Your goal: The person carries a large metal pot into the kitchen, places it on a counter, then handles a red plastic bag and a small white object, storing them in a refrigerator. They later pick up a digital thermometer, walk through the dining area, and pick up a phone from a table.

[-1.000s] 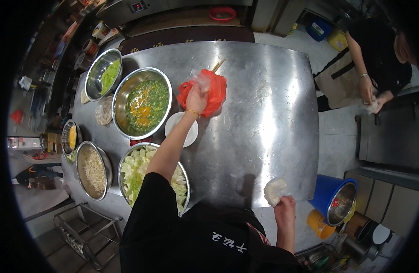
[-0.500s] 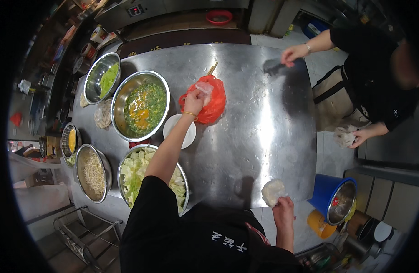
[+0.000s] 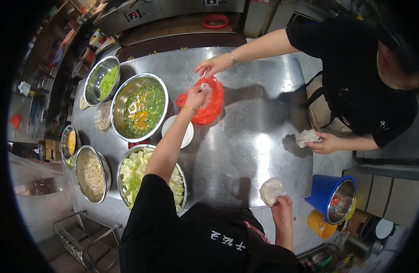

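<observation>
At the red bag (image 3: 214, 107), left hand (image 3: 196, 97) pinches pale plastic (image 3: 205, 86), likely fetching some; pull gently. Right hand (image 3: 282, 209) holds white lump (image 3: 272, 190).

Red bag and pale wad, well apart at the steel table (image 3: 246, 154).
The thin red plastic bag (image 3: 212, 113) lies crumpled on the metal, its surface creased. Above it, a small piece of whitish, translucent film (image 3: 205, 86) is pinched in the left hand (image 3: 196, 96); whether film and bag touch is unclear. The pale, rough-edged wad (image 3: 272, 190), bunched and rounded, is held up by the right hand (image 3: 282, 207) near the table's close edge.
</observation>
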A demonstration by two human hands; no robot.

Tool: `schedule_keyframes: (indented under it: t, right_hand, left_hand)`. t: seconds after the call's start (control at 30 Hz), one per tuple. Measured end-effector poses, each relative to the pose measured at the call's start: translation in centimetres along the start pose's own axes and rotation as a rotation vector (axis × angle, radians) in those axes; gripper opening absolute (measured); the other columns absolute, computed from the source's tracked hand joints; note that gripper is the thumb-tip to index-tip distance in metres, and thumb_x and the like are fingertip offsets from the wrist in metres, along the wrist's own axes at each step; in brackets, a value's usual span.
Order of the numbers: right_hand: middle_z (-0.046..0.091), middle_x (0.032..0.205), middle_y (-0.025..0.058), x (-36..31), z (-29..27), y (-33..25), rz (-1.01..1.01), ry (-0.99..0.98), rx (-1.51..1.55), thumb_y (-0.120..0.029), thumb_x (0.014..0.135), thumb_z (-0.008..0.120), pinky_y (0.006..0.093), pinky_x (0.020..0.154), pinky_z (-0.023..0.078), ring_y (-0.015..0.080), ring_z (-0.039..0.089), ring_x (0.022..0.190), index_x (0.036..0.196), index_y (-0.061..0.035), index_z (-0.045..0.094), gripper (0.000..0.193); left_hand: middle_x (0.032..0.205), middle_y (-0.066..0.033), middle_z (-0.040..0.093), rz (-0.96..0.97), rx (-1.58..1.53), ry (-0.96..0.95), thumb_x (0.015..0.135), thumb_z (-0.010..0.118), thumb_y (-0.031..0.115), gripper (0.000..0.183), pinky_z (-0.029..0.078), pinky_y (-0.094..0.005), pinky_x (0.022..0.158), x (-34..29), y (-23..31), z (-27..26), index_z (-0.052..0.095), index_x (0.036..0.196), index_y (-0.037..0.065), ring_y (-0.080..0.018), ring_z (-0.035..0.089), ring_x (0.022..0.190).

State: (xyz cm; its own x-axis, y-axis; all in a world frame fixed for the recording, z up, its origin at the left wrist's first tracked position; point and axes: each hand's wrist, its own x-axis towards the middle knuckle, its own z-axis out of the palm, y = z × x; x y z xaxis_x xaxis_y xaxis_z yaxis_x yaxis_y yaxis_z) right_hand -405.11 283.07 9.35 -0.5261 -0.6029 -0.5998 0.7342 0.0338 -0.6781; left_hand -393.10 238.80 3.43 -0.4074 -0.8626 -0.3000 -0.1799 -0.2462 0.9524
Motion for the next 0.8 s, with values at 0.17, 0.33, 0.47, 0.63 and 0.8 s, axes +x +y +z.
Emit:
schedule_keyframes:
  t: [0.17, 0.33, 0.47, 0.63, 0.8]
  right_hand:
    - [0.055, 0.106, 0.0132, -0.4, -0.9, 0.4, 0.025, 0.023, -0.020, -0.002, 0.078, 0.049, 0.0353, 0.089, 0.042, 0.0219, 0.054, 0.099, 0.111, 0.0072, 0.048, 0.034]
    - [0.055, 0.107, 0.0132, -1.0, -1.8, 0.4, 0.038, -0.013, -0.023, -0.002, 0.079, 0.049, 0.0353, 0.089, 0.042, 0.0220, 0.054, 0.099, 0.112, 0.0072, 0.047, 0.035]
    - [0.056, 0.106, 0.0124, -1.8, -2.5, -0.3, 0.026, -0.048, -0.025, -0.002, 0.079, 0.048, 0.0335, 0.088, 0.042, 0.0203, 0.054, 0.099, 0.112, 0.0073, 0.048, 0.034]
    - [0.057, 0.104, 0.0113, -2.5, -4.1, -0.5, 0.033, -0.063, -0.023, 0.000, 0.079, 0.047, 0.0311, 0.086, 0.042, 0.0184, 0.055, 0.097, 0.112, 0.0062, 0.049, 0.033]
    - [0.056, 0.109, 0.0082, -3.2, -5.7, -0.5, 0.017, -0.176, -0.231, 0.000, 0.077, 0.050, 0.0301, 0.086, 0.041, 0.0178, 0.053, 0.099, 0.112, 0.0030, 0.051, 0.035]
  left_hand:
    - [0.069, 0.0009, 0.057, 0.109, -0.078, -0.133, 0.082, 0.053, 0.007, 0.012, 0.038, -0.0209, 0.047, -5.3, 2.1, 0.4, 0.061, 0.087, 0.001, -0.0059, 0.049, 0.054]
    - [0.073, 0.0007, 0.059, 0.060, -0.273, -0.235, 0.082, 0.052, 0.006, 0.013, 0.039, -0.0196, 0.050, -13.4, 4.0, 2.1, 0.061, 0.091, 0.002, -0.0053, 0.051, 0.059]
    - [0.084, 0.0000, 0.061, -0.024, -0.356, -0.328, 0.083, 0.051, 0.005, 0.016, 0.043, -0.0187, 0.059, -19.5, 4.0, 4.7, 0.059, 0.097, 0.002, -0.0055, 0.055, 0.069]
    - [0.086, -0.0017, 0.060, -0.138, -0.385, -0.422, 0.083, 0.052, 0.001, 0.016, 0.047, -0.0205, 0.064, -26.5, 1.6, 8.7, 0.059, 0.097, 0.001, -0.0068, 0.057, 0.074]
    - [0.071, 0.0034, 0.054, -0.037, -0.132, -0.627, 0.081, 0.055, 0.002, 0.013, 0.039, -0.0187, 0.055, -31.0, -1.2, 10.9, 0.060, 0.092, 0.000, -0.0012, 0.046, 0.063]
